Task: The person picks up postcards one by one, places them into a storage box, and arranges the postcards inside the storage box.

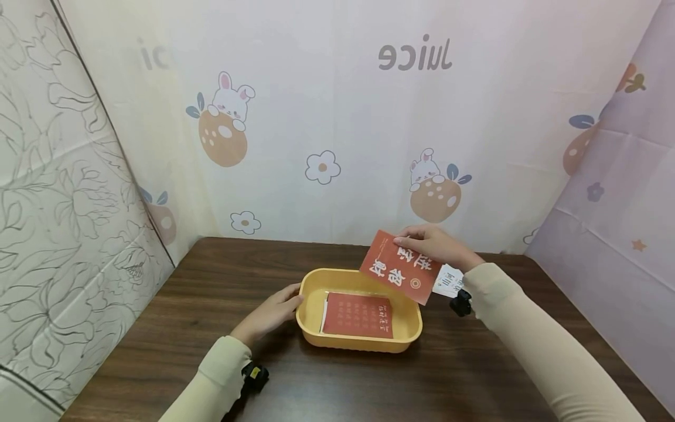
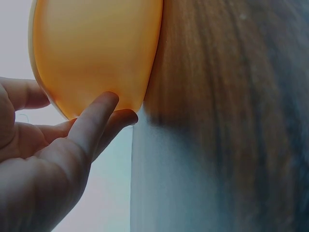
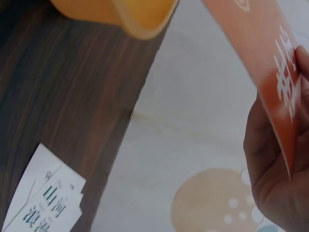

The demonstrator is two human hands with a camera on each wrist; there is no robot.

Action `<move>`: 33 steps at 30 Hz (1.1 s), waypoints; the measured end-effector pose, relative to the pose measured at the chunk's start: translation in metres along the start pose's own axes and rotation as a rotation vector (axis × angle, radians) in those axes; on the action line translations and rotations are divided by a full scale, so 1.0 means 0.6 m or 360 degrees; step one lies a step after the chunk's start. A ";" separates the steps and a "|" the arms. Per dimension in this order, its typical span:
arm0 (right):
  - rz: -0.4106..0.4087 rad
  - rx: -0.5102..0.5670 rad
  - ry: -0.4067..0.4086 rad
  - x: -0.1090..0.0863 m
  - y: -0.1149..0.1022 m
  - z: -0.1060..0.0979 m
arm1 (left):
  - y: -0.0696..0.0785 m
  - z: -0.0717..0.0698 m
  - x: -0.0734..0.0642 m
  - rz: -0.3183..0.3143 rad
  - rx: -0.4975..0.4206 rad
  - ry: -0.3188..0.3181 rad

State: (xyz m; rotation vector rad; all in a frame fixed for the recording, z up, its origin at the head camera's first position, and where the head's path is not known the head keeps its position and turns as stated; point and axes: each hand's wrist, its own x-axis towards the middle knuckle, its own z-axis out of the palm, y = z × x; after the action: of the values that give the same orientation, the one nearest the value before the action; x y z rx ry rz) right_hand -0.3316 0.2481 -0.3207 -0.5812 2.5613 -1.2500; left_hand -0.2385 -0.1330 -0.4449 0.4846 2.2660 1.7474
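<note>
Right hand point(image 1: 437, 243) had the red card point(image 1: 398, 272) pinched by its far edge, thumb on the printed face, fingers behind, so it hung over the yellow bin's point(image 1: 358, 344) right side. Left hand point(image 1: 271, 312) had fingers spread, touching the bin's left end. Another red piece point(image 1: 358, 316) lay inside; white cards point(image 1: 447, 281) sat right.

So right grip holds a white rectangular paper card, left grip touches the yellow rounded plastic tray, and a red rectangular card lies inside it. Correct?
Colour's wrong: the rectangular paper card in the right grip is red, not white, per the head view. Rest stands: left grip touches the yellow rounded plastic tray, and a red rectangular card lies inside it.
</note>
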 end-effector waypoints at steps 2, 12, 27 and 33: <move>-0.0006 -0.0007 -0.0051 0.005 -0.006 0.009 | 0.000 0.000 0.000 -0.0003 0.0006 0.0002; -0.0143 -0.0183 -0.0251 0.028 -0.022 0.060 | 0.002 0.005 -0.003 -0.0027 0.0023 0.0015; -0.0269 -0.0318 -0.0441 0.048 -0.026 0.108 | 0.003 0.008 -0.005 -0.0020 0.0028 0.0020; -0.0248 -0.0302 -0.0517 0.057 -0.017 0.122 | 0.003 0.010 -0.006 -0.0026 0.0024 0.0028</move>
State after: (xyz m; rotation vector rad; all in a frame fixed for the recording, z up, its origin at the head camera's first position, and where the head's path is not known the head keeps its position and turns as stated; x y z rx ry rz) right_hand -0.3325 0.1760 -0.3582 -0.9542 2.4070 -0.8725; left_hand -0.2330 -0.1288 -0.4448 0.4541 2.2901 1.7348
